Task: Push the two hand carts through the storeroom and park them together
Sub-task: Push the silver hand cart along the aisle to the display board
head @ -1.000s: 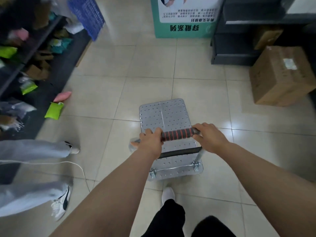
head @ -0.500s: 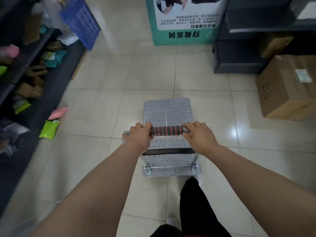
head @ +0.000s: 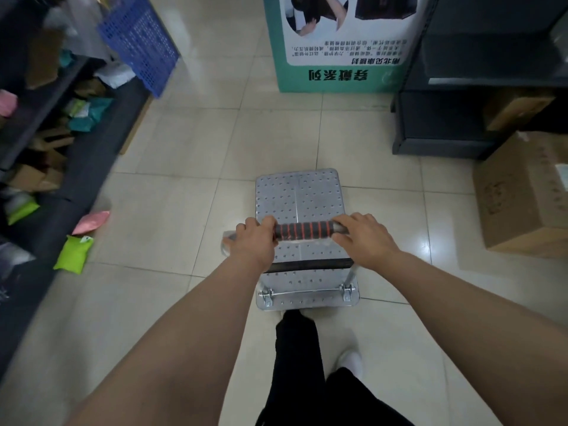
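One hand cart (head: pixel 299 195) stands on the tiled floor right in front of me, a bare silver platform with small studs and nothing on it. Its push handle (head: pixel 302 231) has a black foam grip with red rings. My left hand (head: pixel 253 242) is wrapped around the handle's left end and my right hand (head: pixel 364 238) around its right end. A second cart is not in view.
Dark shelving (head: pixel 40 124) full of packets runs along the left, with green (head: pixel 73 255) and pink (head: pixel 92 221) packets on the floor and a blue crate (head: pixel 141 41). A green-and-white sign box (head: pixel 338 50) stands ahead. A dark shelf unit (head: pixel 461 118) and cardboard box (head: pixel 522 195) are right.
The cart and I have rolled forward down the aisle; the sign box and cardboard box are nearer, and the other person's legs at the left have dropped out of view.
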Available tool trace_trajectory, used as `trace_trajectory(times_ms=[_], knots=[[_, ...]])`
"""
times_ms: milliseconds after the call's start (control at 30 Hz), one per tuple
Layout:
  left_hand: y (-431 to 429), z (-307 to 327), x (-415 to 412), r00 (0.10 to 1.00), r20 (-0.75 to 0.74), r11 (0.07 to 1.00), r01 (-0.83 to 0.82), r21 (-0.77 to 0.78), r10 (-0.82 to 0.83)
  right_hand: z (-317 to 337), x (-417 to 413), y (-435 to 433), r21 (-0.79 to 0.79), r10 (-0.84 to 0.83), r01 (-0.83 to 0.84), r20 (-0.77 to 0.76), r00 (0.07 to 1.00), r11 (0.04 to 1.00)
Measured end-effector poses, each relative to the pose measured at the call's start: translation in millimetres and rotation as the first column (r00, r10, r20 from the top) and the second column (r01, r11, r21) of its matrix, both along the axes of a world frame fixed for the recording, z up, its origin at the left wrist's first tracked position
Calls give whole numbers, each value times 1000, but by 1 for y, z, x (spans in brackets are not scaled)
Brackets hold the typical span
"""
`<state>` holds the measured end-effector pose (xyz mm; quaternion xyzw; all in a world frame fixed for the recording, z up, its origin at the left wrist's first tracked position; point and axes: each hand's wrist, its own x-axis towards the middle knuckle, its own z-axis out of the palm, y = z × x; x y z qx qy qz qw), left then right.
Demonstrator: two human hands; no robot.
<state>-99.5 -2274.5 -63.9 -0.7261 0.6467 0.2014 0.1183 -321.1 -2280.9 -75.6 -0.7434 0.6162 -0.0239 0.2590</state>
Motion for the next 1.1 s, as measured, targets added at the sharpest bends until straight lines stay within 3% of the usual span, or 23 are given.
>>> trace_trajectory(times_ms=[633,1100], knots=[[-276,2,16,999,-18,998,49,29,-48,0,27,-268,52,-160,159,11,987,986],[-449,3,-3,997,41,998,-64,25,63,-11,1,-457,-85,43,-46,-44,998,995]])
